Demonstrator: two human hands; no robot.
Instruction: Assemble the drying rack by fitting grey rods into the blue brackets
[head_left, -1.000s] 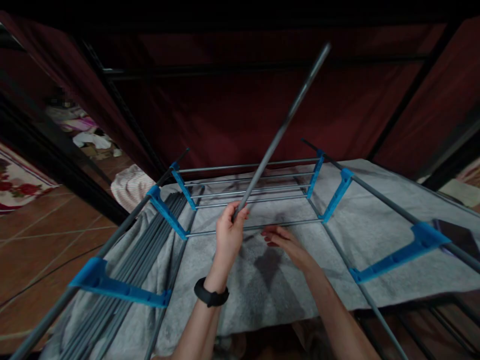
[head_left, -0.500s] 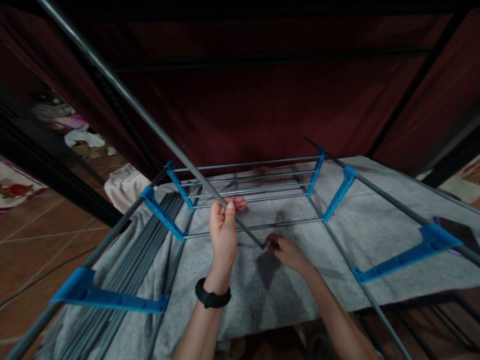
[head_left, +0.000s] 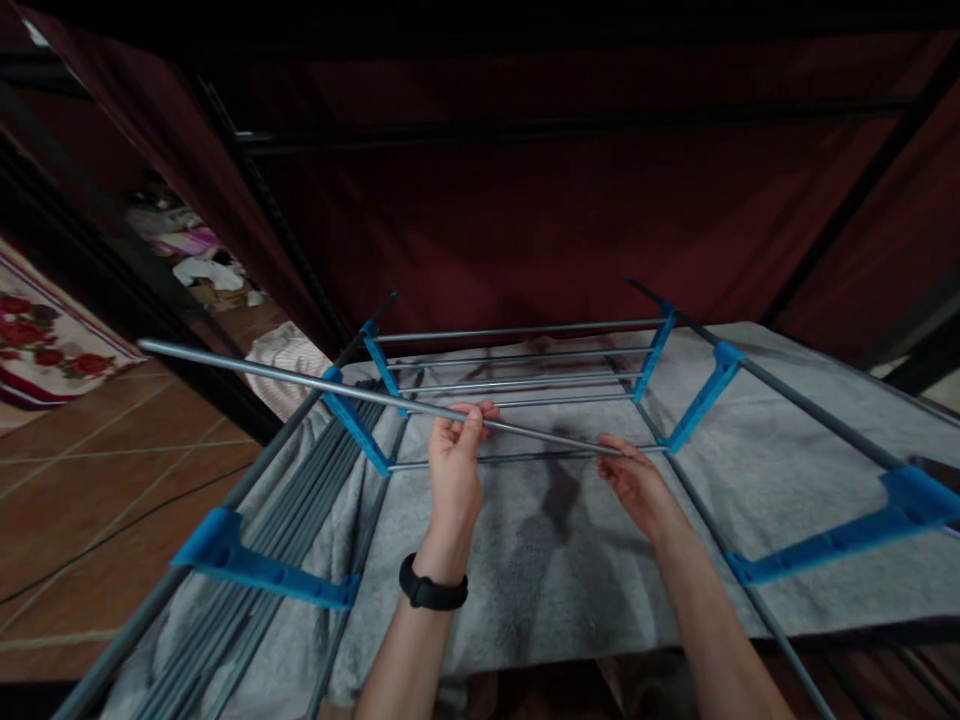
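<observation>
A long grey metal rod (head_left: pixel 277 374) slants across in front of me, its left end higher and free. My left hand (head_left: pixel 456 465), with a black band on the wrist, is closed on it near the middle, thumb on top. At the rod's right end, my right hand (head_left: pixel 637 485) pinches the tip between thumb and fingers. Behind and below the rod is a frame of grey tubes with blue plastic brackets (head_left: pixel 360 430). Several crossbars (head_left: pixel 525 383) join the brackets at its far end. The right bracket pair includes a blue bracket (head_left: pixel 701 400) close to my right hand.
Several loose grey rods (head_left: pixel 300 510) lie bundled at the left on a grey blanket (head_left: pixel 540 620). A dark red curtain (head_left: pixel 562 220) hangs behind the frame. To the left are a tiled floor (head_left: pixel 112 500), a striped cloth (head_left: pixel 289 365) and a flowered cloth (head_left: pixel 45 345).
The rod has swung from steeply tilted to nearly level, its left end dropping. My right hand has moved right and up with the rod's end. The view has shifted slightly left.
</observation>
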